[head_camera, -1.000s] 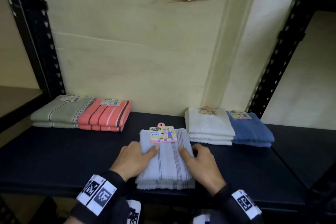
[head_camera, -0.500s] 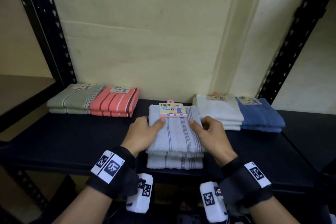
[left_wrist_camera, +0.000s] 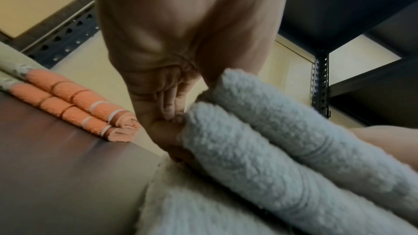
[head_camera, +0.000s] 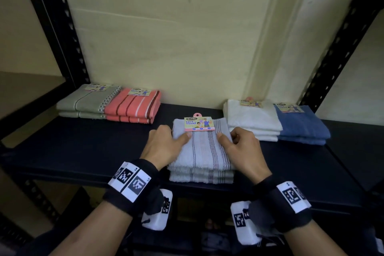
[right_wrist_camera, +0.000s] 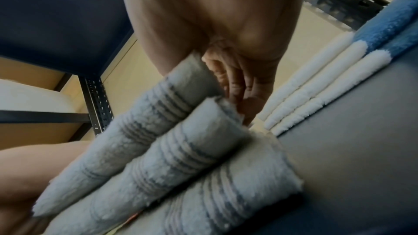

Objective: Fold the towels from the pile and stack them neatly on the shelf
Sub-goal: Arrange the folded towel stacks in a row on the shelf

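Shelf (head_camera: 87, 151), dark and flat, carried a grey towel (head_camera: 202, 149) near its front edge; left hand (head_camera: 164, 146) and right hand (head_camera: 242, 149) gripped its sides. Bare board lay left.

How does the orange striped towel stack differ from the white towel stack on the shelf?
The orange striped towel stack lies at the back left of the shelf; the white towel stack lies at the back right. The orange stack carries dark and white stripes, while the white one is plain. The orange stack shows two folded layers, the white one three. Both are neatly folded, carry a paper label on top, and touch a neighbouring stack.
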